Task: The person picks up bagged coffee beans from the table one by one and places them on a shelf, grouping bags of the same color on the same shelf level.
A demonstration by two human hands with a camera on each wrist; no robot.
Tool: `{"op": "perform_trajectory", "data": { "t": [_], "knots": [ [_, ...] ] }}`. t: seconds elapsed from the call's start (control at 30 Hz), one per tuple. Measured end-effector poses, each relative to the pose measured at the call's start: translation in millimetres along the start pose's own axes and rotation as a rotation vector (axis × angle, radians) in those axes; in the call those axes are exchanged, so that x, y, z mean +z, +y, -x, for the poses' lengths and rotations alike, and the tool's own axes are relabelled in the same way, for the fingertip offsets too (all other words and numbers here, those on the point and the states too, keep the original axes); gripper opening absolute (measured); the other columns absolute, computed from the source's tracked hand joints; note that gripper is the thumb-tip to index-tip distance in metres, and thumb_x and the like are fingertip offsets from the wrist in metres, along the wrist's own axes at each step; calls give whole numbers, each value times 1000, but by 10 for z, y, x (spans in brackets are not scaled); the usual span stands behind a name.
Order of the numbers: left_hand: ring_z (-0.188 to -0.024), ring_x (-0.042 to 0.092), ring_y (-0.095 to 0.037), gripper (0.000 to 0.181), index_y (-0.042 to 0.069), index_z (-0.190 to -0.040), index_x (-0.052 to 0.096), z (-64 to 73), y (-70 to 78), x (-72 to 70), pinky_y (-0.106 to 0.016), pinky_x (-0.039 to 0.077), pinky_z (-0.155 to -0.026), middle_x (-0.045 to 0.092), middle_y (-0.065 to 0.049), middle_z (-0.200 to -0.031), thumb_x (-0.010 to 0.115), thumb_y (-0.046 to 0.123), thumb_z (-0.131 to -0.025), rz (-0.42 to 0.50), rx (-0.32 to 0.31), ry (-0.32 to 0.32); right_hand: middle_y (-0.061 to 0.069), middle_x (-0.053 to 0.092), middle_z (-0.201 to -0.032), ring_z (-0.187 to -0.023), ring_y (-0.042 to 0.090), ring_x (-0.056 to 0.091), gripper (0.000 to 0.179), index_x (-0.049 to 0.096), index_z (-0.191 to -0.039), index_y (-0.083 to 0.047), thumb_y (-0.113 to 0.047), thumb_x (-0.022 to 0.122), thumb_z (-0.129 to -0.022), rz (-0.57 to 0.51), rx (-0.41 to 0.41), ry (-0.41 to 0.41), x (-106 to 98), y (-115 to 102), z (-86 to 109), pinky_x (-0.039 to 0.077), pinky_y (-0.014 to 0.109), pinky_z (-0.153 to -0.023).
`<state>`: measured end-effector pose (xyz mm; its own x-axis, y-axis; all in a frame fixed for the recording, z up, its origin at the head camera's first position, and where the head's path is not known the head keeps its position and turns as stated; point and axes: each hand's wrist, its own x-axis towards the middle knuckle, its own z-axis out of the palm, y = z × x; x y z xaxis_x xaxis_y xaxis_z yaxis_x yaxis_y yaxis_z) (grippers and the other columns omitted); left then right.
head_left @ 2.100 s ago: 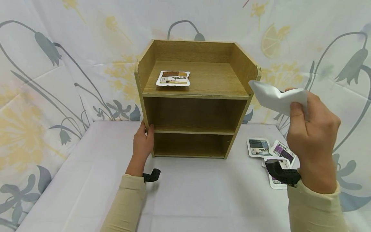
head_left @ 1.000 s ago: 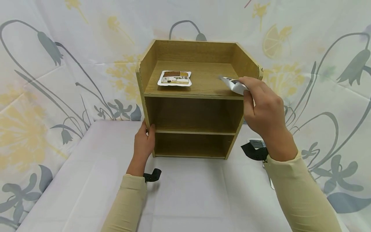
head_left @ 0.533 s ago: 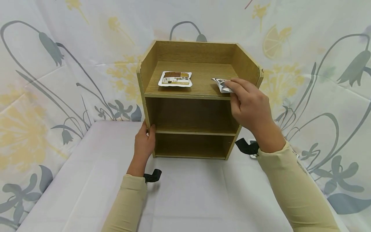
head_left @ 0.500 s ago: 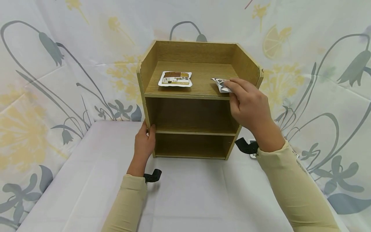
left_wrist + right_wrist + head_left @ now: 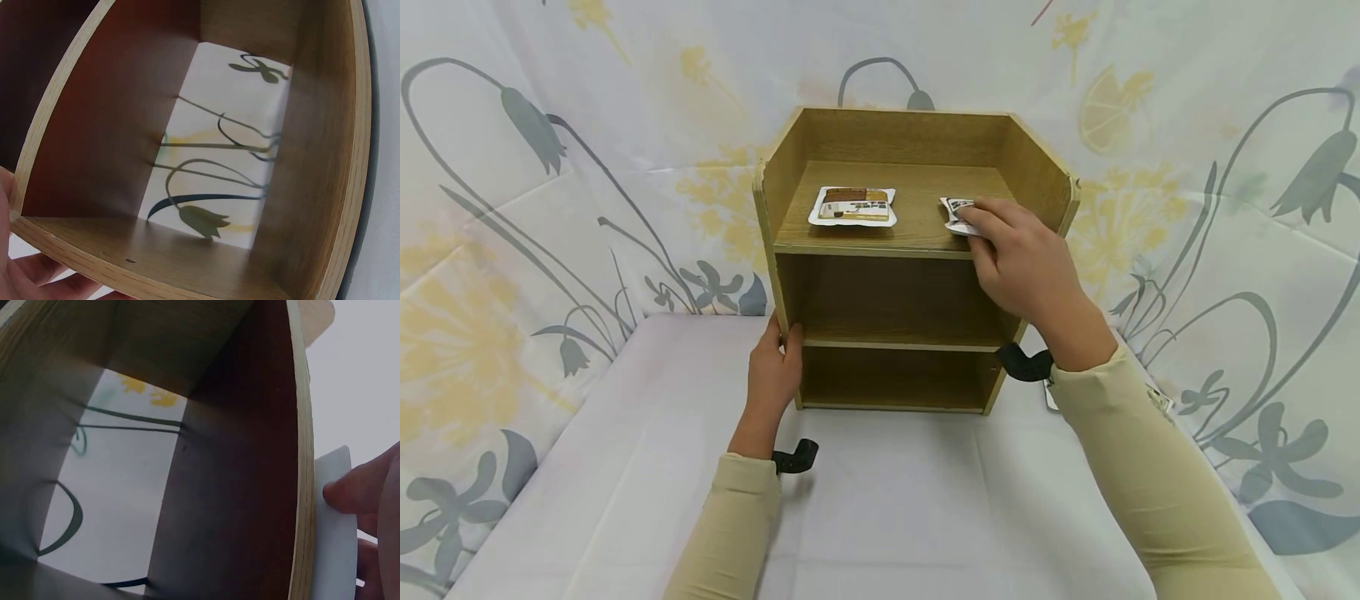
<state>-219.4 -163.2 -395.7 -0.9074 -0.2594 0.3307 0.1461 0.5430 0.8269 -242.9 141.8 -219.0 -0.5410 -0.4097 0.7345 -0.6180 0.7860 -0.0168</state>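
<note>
A small wooden shelf unit (image 5: pixel 902 133) with a top deck and two compartments stands on the white cloth. My left hand (image 5: pixel 772 371) grips its left side panel, thumb at the front edge; in the left wrist view, fingers (image 5: pixel 69 286) show outside the panel. On the top deck's right half, my right hand (image 5: pixel 1030 267) pinches a white packet (image 5: pixel 955 217) with dark print, its label partly covered. The right wrist view shows the pale underside of this packet (image 5: pixel 336 544) beside the deck's front edge, under the thumb. Another white packet (image 5: pixel 853 207), with a brown and yellow label, lies flat on the deck's left.
More packets (image 5: pixel 1051 397) lie on the cloth right of the unit, mostly hidden by my right forearm. A flower-printed sheet (image 5: pixel 625 192) hangs behind and on both sides. The compartments look through to this sheet in the wrist views.
My right hand has brought the packet left from beyond the unit and down onto the top deck, shifting it slightly further left lately. The left hand and the flat packet have stayed put.
</note>
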Motion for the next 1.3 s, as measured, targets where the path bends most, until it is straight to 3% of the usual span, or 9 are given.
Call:
{"op": "perform_trajectory", "data": {
  "t": [0.4,0.63,1.03,1.3],
  "knots": [
    [-126,54,-38,52,15,-148,38,2,-18,7,-56,48,-97,54,-16,-141,39,40,-103,-5,7,4,13,55,-139,-123,36,55,37,60,-133,-12,-18,48,-98,1,89,-198,19,31,-164,47,54,-96],
    [-126,54,-39,52,14,-149,37,10,-9,7,-57,49,-96,53,-17,-141,38,39,-103,-15,15,5,11,51,-143,-124,39,53,39,57,-136,-14,-21,46,-99,10,132,-258,49,50,-215,47,58,-93],
    [-125,55,-39,52,15,-149,36,-3,-14,9,-57,48,-95,54,-17,-140,38,39,-103,-8,7,14,12,50,-144,-126,39,52,41,55,-138,-16,-20,48,-98,-10,133,-233,53,53,-200,46,57,-96],
    [-124,55,-37,52,16,-149,37,-9,-12,15,-56,48,-96,55,-17,-140,39,39,-103,-8,11,15,13,56,-138,-127,34,53,40,58,-134,-14,-15,54,-94,-53,75,-83,-40,37,-53,46,53,-98]
  ]
}}
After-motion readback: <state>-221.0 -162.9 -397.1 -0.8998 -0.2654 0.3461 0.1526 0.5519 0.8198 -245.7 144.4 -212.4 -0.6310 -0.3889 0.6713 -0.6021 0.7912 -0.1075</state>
